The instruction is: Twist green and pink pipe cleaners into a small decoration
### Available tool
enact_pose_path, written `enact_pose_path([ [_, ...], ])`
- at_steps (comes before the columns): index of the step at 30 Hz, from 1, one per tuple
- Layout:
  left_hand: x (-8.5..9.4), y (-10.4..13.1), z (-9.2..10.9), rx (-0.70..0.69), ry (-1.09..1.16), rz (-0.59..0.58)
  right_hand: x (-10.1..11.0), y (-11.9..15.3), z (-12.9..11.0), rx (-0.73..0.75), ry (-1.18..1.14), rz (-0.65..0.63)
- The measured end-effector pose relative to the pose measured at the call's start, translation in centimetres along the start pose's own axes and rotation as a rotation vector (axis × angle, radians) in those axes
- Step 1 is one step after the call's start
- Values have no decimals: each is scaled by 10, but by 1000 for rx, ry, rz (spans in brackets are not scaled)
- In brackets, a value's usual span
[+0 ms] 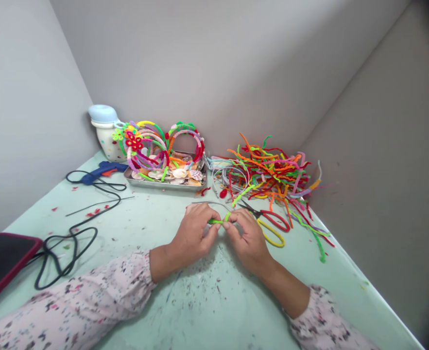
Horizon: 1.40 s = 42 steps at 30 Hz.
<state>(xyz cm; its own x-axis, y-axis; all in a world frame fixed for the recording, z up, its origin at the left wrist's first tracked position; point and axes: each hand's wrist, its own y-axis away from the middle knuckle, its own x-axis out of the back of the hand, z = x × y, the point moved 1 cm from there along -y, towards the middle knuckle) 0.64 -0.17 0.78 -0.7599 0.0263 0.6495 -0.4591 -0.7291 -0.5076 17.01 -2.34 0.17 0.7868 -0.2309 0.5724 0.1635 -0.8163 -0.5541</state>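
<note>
My left hand and my right hand meet over the middle of the table, fingertips nearly touching. Between them is a short bright green pipe cleaner, pinched by thumb and fingers on both sides. Its right part bends upward at my right fingertips. A thin grey wire arcs just behind my hands; whether it joins the green piece is hidden. Close to my right hand lie scissors with one red and one yellow handle loop, blades pointing to the back left.
Behind stands a metal tray with shells and colourful wrapped rings. Loose pipe cleaners heap at the back right. On the left are a cup, a blue glue gun, a black cable and a phone.
</note>
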Motion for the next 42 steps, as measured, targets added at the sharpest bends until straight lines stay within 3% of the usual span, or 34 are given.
enact_pose_path([
  [7, 0, 0, -1, -16, 3, 9, -1, 0, 2, -70, -70, -33],
  [42, 0, -1, -1, 39, -3, 23, -2, 1, 6, -38, -87, 0],
])
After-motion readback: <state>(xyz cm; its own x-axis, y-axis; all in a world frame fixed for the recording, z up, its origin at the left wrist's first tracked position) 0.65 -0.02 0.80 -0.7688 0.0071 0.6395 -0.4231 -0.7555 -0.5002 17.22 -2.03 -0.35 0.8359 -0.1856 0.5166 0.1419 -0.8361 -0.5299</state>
